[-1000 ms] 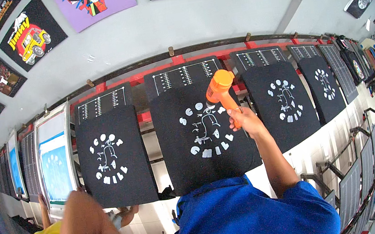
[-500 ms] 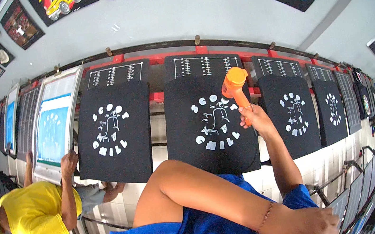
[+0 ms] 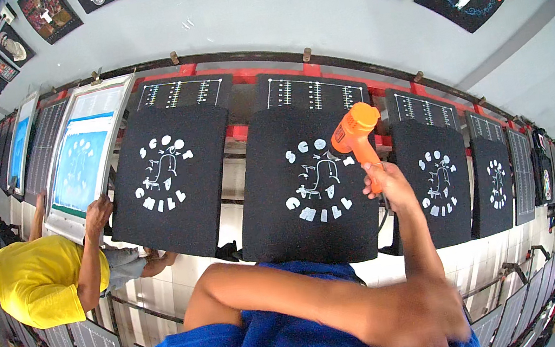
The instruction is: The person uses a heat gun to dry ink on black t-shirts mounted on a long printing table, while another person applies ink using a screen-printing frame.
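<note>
My right hand (image 3: 390,184) is wrapped round the handle of an orange hair dryer (image 3: 356,130), with a dark cord hanging below. The dryer is over the right part of the white print on a black T-shirt (image 3: 277,223), which lies flat on a dark printing board (image 3: 312,90). Its short barrel tilts toward the print. My left arm crosses in front of my blue shirt. My left hand (image 3: 418,317), smeared by motion, is by my right upper arm, away from the shirts; its fingers cannot be made out.
Similar printed black shirts lie on boards to the left (image 3: 169,182) and right (image 3: 427,181). At the left, a person in a yellow shirt (image 3: 44,277) grips a blue-meshed screen frame (image 3: 81,165). A red and black rail (image 3: 235,73) runs behind the boards.
My left hand has moved left and slightly up across my body. The hair dryer has turned a little, still over the print's right side. The whole view has shifted slightly.
</note>
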Available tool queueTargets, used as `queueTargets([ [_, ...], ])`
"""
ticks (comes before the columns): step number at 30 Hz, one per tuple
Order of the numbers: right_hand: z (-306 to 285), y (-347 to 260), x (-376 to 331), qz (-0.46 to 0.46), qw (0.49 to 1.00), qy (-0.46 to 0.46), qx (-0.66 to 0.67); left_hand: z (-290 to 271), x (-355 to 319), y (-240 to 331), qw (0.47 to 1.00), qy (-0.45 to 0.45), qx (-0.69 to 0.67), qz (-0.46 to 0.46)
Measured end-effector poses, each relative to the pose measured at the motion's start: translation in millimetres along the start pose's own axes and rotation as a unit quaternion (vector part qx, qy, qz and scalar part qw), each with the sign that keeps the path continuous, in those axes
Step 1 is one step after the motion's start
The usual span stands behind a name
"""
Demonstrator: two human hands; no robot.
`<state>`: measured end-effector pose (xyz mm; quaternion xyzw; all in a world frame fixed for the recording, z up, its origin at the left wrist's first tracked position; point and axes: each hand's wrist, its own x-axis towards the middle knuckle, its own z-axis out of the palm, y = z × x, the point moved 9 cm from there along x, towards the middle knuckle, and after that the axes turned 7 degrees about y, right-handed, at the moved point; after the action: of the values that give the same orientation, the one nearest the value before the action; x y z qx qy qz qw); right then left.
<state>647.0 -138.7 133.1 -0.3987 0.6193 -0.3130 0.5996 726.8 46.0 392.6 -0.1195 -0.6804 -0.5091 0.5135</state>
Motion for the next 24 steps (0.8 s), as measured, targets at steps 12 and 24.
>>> queueTargets([
  [12, 20, 2, 19, -0.025, 0.999, -0.042, -0.012, -227, -404, 23, 0.437, 0.436, 0.676, -0.403],
  [24, 24, 4, 20, -0.009, 0.999, -0.043, 0.005, -217, -452, 17, 0.284, 0.388, 0.785, -0.391],
])
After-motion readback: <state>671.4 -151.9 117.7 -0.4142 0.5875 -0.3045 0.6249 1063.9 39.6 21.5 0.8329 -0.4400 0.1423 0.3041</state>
